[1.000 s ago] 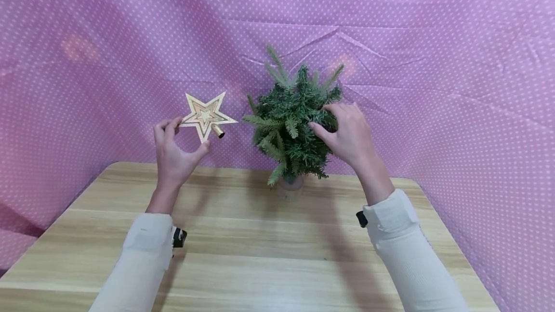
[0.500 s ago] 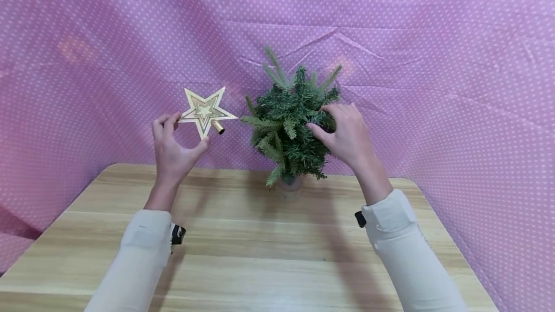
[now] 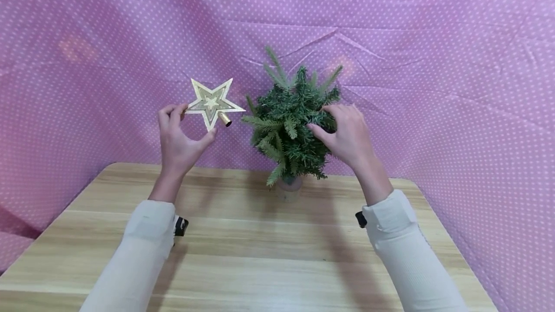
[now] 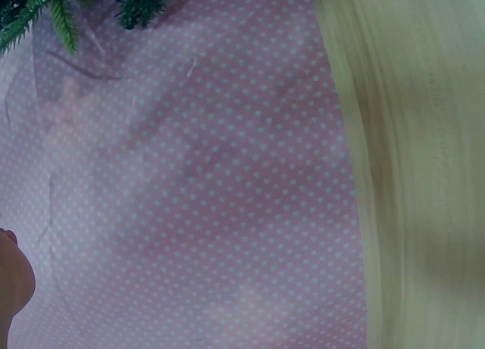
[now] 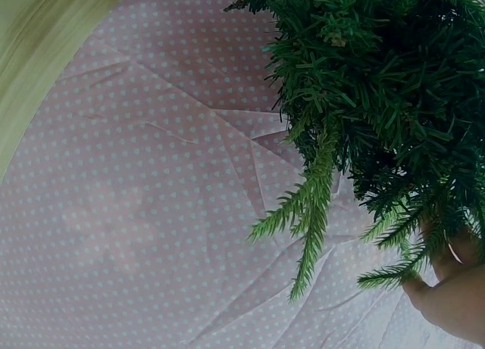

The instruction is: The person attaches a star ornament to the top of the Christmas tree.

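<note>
In the head view, a gold star tree topper (image 3: 211, 103) with a short tube at its lower right is held by its points between the thumb and fingers of my left hand (image 3: 181, 141). It is raised above table height, left of a small artificial Christmas tree (image 3: 291, 150). My right hand (image 3: 351, 131) grips the tree's right side, thumb and fingertips in among the needles. The right wrist view shows the tree's branches (image 5: 394, 84) partly hiding those fingers. Only a bit of my left hand (image 4: 14, 281) enters the left wrist view; the star is out of that picture.
The tree stands in a pale round pot (image 3: 289, 190) close to the back edge of a light wooden table (image 3: 251, 240). Pink dotted cloth (image 3: 433, 71) hangs behind the table and along both sides. A dark band (image 3: 181, 226) sits at the left sleeve's cuff.
My left hand has carried the star upward and a little to the right, closer to the tree. The right hand keeps its grip on the branches, and the tree stays in place.
</note>
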Tool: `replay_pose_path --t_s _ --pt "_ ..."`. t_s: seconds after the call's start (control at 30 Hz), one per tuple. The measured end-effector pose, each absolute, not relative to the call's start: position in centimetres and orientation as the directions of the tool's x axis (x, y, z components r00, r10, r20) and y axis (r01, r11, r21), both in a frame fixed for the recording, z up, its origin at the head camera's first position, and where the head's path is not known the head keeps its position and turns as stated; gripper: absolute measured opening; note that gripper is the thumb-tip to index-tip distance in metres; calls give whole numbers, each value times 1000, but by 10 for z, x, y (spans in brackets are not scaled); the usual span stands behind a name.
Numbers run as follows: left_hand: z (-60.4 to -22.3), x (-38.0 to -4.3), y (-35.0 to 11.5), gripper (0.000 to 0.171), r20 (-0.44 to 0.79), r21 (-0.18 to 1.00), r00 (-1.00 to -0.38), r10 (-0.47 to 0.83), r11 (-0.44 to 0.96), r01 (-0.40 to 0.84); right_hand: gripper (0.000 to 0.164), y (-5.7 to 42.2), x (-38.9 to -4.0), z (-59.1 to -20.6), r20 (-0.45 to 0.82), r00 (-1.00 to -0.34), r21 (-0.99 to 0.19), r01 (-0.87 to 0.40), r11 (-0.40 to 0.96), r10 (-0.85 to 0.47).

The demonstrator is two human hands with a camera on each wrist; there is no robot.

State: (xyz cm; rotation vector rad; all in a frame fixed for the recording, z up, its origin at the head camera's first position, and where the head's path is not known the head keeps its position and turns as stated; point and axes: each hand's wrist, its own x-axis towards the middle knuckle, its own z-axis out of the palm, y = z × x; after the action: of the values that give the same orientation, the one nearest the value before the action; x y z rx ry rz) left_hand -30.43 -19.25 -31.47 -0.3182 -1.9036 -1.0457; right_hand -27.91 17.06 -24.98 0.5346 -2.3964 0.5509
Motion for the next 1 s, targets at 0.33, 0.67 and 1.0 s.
replay_pose_path --t_s 0.33,0.67,1.0 --pt "-305 -309 -183 80 837 506 -518 -177 614 606 57 171 -280 -251 647 -727 -259 -494 830 -231" --pt "-299 -311 -177 82 838 505 -517 -173 603 618 55 170 -280 -250 647 -728 -256 -489 834 -228" --pt "-289 -314 -168 81 838 498 -525 -152 605 621 53 170 -279 -250 656 -718 -256 -502 826 -234"
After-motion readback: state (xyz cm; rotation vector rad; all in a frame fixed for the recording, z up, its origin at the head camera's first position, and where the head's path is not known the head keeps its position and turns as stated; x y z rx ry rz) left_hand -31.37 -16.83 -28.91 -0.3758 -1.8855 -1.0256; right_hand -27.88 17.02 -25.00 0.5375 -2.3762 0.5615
